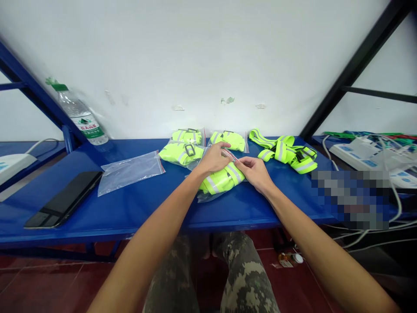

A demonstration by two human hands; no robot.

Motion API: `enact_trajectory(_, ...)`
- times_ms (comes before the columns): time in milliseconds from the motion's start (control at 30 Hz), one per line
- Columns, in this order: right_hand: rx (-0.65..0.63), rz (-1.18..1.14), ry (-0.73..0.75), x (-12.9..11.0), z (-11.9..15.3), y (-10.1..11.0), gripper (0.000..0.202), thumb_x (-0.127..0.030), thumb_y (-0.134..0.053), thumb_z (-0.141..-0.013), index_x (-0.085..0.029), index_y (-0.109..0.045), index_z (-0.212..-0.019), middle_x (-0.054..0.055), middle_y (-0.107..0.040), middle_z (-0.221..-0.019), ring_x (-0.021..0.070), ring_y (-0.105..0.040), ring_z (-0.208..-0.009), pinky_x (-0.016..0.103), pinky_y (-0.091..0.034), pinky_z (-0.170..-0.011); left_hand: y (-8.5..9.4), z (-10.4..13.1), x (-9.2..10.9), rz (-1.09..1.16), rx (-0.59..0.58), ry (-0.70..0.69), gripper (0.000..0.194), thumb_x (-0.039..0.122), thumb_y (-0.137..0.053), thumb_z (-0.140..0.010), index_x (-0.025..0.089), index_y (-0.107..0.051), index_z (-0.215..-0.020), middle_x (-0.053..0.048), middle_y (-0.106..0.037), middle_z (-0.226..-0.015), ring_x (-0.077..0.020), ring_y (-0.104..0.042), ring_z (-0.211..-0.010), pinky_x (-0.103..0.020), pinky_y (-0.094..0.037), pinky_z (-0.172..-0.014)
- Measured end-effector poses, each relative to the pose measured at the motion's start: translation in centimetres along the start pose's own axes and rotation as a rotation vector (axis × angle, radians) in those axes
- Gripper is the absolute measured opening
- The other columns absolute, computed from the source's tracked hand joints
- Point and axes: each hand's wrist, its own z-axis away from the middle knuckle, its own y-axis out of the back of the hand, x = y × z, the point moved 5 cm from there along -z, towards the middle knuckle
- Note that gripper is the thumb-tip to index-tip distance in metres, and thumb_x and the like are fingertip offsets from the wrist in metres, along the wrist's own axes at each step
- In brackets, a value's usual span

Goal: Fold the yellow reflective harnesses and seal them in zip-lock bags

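Both hands, left hand (213, 158) and right hand (256, 171), pinch a clear bag (221, 179) (neon strap inside).

straps (221, 179) neon yellow, grey-striped | table (130, 208) blue | trousers (244, 278) camouflage | phone (63, 200) black

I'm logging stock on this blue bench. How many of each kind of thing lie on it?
Bagged neon straps: 4, one under both hands, three behind
Loose neon straps: 1 bundle
Empty zip bag: 1
Water bottle: 1
Phone: 1
Total: 8

Glossy plastic bag (208, 193) — woven strap (221, 179).
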Motion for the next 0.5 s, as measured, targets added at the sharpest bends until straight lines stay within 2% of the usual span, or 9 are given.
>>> enact_trajectory(133, -0.015, 0.012, 0.016, -0.1, 0.0, -0.1, 0.045, -0.059, -0.078, -0.064, -0.016, -0.071, -0.076, 0.006, -0.071, -0.071, 0.0163, -0.06, -0.06, 0.028, -0.045, -0.056, -0.2, 0.0, 0.1, -0.02, -0.015, -0.021, 0.049, 0.011, -0.068, -0.073, 0.014, -0.06, -0.121, -0.005, -0.073, -0.089, -0.0201, -0.068, -0.083, -0.029, -0.052, -0.076)
enact_trajectory(233, -0.002, 0.043, 0.061, -0.2, -0.1, 0.0, 0.042, -0.058, -0.075, -0.068, -0.017, -0.069, -0.074, 0.005, -0.069, -0.067, 0.0151, -0.057, -0.058, 0.027, -0.042, -0.054, 0.0, -0.3, -0.2, 0.065, -0.033, -0.002, 0.05, 0.013, -0.07, -0.074, 0.013, -0.056, -0.123, -0.007, -0.074, -0.091, -0.0215, -0.07, -0.087, -0.031, -0.052, -0.077)
enact_trajectory(367, 0.052, 0.098, 0.083, -0.3, 0.0, 0.2, 0.038, -0.055, -0.074, -0.07, -0.017, -0.07, -0.074, 0.005, -0.068, -0.066, 0.0153, -0.056, -0.057, 0.027, -0.04, -0.052, 1.0, -0.8, -0.8, 0.218, 0.044, 0.041, 0.057, 0.018, -0.074, -0.077, 0.013, -0.049, -0.128, -0.007, -0.073, -0.087, -0.0215, -0.07, -0.091, -0.032, -0.051, -0.081)
enact_trajectory(500, 0.062, 0.058, 0.037, -0.3, 0.0, 0.3, 0.036, -0.051, -0.074, -0.069, -0.016, -0.072, -0.076, 0.005, -0.069, -0.069, 0.0154, -0.057, -0.059, 0.027, -0.042, -0.055, 1.1, -1.0, -1.3, 0.289, 0.094, 0.022, 0.051, 0.014, -0.073, -0.078, 0.015, -0.049, -0.123, -0.003, -0.07, -0.083, -0.0184, -0.07, -0.087, -0.03, -0.051, -0.08)
